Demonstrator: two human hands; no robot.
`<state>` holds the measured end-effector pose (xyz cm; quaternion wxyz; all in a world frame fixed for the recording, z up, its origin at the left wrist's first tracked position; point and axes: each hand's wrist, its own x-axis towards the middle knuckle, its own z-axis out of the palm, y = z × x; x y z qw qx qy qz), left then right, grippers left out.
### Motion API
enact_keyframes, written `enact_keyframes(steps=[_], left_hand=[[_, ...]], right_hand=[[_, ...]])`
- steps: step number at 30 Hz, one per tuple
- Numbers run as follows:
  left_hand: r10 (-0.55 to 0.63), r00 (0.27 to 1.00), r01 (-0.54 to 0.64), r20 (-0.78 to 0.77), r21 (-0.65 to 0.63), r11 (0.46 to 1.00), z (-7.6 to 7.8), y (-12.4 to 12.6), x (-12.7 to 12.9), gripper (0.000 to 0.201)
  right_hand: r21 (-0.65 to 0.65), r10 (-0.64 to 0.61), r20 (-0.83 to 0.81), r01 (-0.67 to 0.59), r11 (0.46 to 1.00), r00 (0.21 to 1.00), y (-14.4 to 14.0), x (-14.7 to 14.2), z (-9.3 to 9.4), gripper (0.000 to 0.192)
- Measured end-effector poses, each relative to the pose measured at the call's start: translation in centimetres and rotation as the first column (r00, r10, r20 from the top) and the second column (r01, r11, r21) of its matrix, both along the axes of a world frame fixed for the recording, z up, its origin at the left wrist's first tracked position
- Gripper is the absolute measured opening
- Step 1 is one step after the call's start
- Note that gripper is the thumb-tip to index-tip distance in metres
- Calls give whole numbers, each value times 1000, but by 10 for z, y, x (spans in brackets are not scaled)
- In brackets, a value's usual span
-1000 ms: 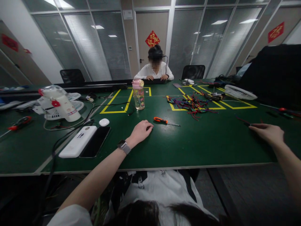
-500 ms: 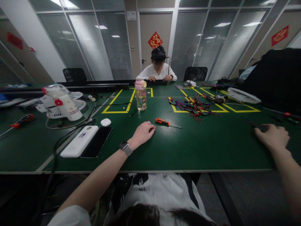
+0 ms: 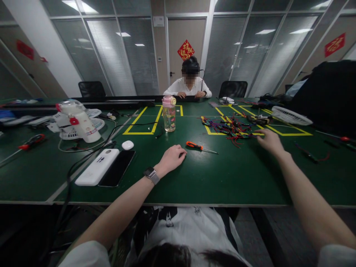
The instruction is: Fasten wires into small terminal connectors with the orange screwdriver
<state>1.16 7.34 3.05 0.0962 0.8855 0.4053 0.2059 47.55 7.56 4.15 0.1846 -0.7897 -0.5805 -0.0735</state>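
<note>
My left hand [image 3: 172, 158] rests on the green table, its fingers loosely curled and nothing seen in them. Just beyond its fingertips lies a screwdriver [image 3: 194, 145] with an orange and black handle. My right hand [image 3: 269, 141] reaches forward over the table, fingers apart, with its tips at the near right edge of a tangled pile of small circuit boards with wires [image 3: 228, 127]. Whether a fingertip touches a wire I cannot tell. One separate wired circuit board [image 3: 313, 157] lies to the right of my right forearm.
A pink-lidded bottle [image 3: 169, 116] stands ahead of my left hand. A white power bank [image 3: 97, 167], a dark phone [image 3: 118, 168] and a white case [image 3: 127, 145] lie left. A white fan [image 3: 291, 115] is at the right. A co-worker [image 3: 190, 83] sits opposite.
My right hand has moved left and forward from the far right to the pile's edge. The single wired board now lies uncovered at the right. My left hand stays on the table.
</note>
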Motion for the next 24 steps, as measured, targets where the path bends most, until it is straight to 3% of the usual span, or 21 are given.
enact_keyframes(steps=[9, 16, 24], left_hand=[[-17, 1000, 17, -1, 19, 1000, 0, -1, 1, 22], [-17, 1000, 17, 1, 25, 1000, -2, 1, 1, 23], [-25, 1000, 25, 3, 19, 1000, -2, -1, 0, 23]], right_hand=[[-52, 72, 24, -71, 996, 997, 26, -29, -20, 38], [-52, 59, 144, -52, 997, 988, 28, -15, -26, 28], [-69, 62, 100, -55, 996, 993, 26, -8, -25, 22]])
